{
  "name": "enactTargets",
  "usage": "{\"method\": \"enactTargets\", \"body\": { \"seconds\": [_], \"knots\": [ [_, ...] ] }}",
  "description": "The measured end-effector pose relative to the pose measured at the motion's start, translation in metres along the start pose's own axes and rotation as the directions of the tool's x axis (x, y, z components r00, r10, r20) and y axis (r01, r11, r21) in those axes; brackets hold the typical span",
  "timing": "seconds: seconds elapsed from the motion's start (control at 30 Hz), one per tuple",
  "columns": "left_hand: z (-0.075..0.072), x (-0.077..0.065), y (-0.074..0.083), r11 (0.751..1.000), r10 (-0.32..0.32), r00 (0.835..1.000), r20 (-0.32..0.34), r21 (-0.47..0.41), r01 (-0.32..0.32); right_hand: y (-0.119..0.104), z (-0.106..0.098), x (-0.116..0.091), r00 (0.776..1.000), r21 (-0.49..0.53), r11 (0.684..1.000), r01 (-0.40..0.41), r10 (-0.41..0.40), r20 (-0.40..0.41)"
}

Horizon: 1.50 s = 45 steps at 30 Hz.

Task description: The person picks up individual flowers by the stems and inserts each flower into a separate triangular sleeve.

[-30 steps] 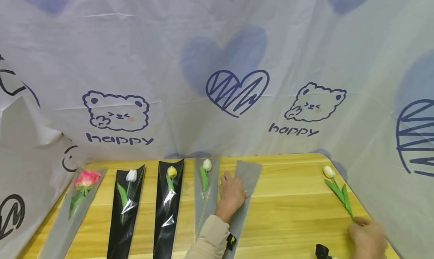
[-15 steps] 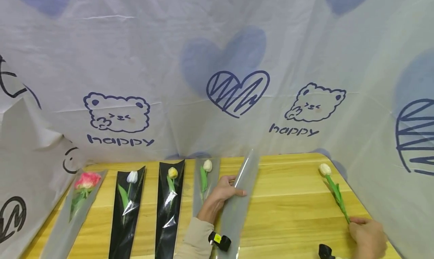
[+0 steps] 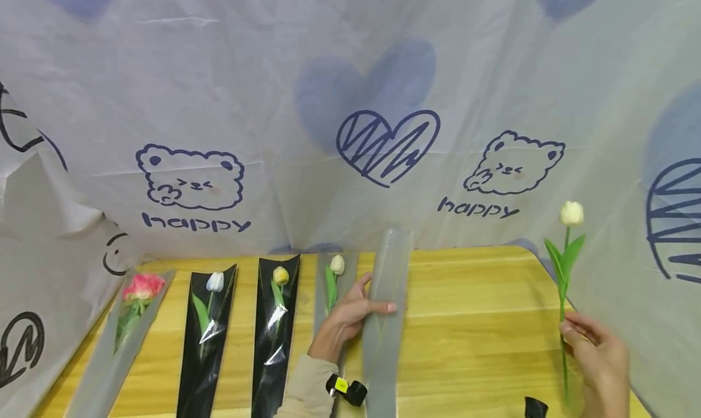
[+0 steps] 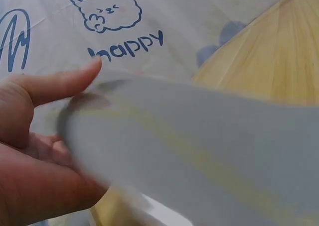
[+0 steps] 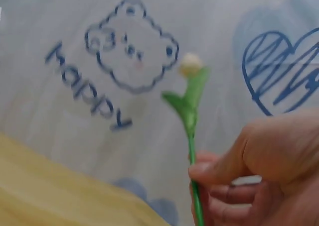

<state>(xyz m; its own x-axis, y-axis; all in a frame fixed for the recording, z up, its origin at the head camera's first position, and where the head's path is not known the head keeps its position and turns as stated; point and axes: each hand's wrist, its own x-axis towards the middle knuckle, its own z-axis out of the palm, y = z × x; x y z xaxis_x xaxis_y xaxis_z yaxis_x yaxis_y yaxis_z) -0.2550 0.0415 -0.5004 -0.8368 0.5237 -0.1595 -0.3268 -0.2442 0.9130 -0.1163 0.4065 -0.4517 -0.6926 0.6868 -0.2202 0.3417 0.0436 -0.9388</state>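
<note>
My left hand (image 3: 350, 311) grips a grey translucent flower sleeve (image 3: 385, 345), thumb across its front and the other fingers behind it. In the left wrist view the flower sleeve (image 4: 199, 151) bows outward from the hand, showing a thin yellowish line along it. At the right, my right hand (image 3: 599, 357) pinches the green stem of a white artificial tulip (image 3: 572, 213) between thumb and fingers. The tulip stands upright, its two leaves spread below the bloom. In the right wrist view the tulip (image 5: 190, 106) rises from the fingertips against the patterned cloth.
On the wooden table (image 3: 465, 327) lie several sleeved flowers: a pink one (image 3: 143, 287), a white tulip in black (image 3: 215, 282), a yellow tulip in black (image 3: 280, 276), and a white tulip in grey (image 3: 336, 264) beside my left hand. A printed cloth (image 3: 274, 101) hangs behind.
My left hand has taken hold of the grey flower sleeve and lifted it off the table. My right hand has raised the white tulip from lying along the table edge to upright.
</note>
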Motion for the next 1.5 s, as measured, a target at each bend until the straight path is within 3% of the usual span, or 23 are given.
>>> {"method": "enactTargets", "body": {
  "seconds": [0.07,0.13,0.23,0.4,0.57,0.83,0.97,1.2,1.37,1.5],
  "knots": [
    [-0.001,0.000,0.001,1.000,-0.011,0.999,0.031,-0.019,0.012,-0.008,0.006,-0.004,0.999,0.169,0.986,-0.007,0.001,0.033],
    [-0.002,0.000,0.001,0.999,-0.012,0.999,0.048,-0.033,0.013,-0.014,0.011,-0.008,0.996,0.316,0.949,0.009,-0.036,0.079],
    [-0.002,0.000,0.001,0.999,-0.001,0.998,0.059,-0.045,0.003,-0.021,0.018,-0.013,0.983,0.516,0.857,0.021,-0.110,0.144],
    [-0.002,-0.002,0.003,1.000,0.008,0.998,0.055,-0.025,-0.006,-0.026,0.028,-0.018,0.953,0.679,0.733,0.037,-0.231,0.197],
    [-0.001,-0.006,0.005,0.999,0.036,0.997,0.063,0.031,-0.038,-0.028,0.039,-0.020,0.930,0.744,0.667,0.049,-0.303,0.210],
    [0.000,-0.010,0.008,0.996,0.059,0.992,0.114,0.054,-0.066,-0.041,0.057,-0.029,0.969,0.782,0.619,0.070,-0.228,0.093],
    [0.002,-0.008,0.007,0.996,0.051,0.995,0.081,0.075,-0.057,-0.048,0.070,-0.033,0.970,0.822,0.563,0.082,-0.233,0.063],
    [0.004,-0.008,0.004,0.982,0.093,0.996,0.010,0.164,-0.094,-0.053,0.085,-0.039,0.965,0.838,0.539,0.088,-0.254,0.062],
    [0.007,-0.007,0.003,0.965,0.131,0.991,-0.013,0.231,-0.124,-0.055,0.094,-0.041,0.964,0.862,0.501,0.082,-0.260,0.059],
    [0.010,-0.005,0.004,0.956,0.159,0.987,-0.027,0.255,-0.147,-0.060,0.097,-0.043,0.963,0.893,0.433,0.118,-0.269,0.004]
  ]
}}
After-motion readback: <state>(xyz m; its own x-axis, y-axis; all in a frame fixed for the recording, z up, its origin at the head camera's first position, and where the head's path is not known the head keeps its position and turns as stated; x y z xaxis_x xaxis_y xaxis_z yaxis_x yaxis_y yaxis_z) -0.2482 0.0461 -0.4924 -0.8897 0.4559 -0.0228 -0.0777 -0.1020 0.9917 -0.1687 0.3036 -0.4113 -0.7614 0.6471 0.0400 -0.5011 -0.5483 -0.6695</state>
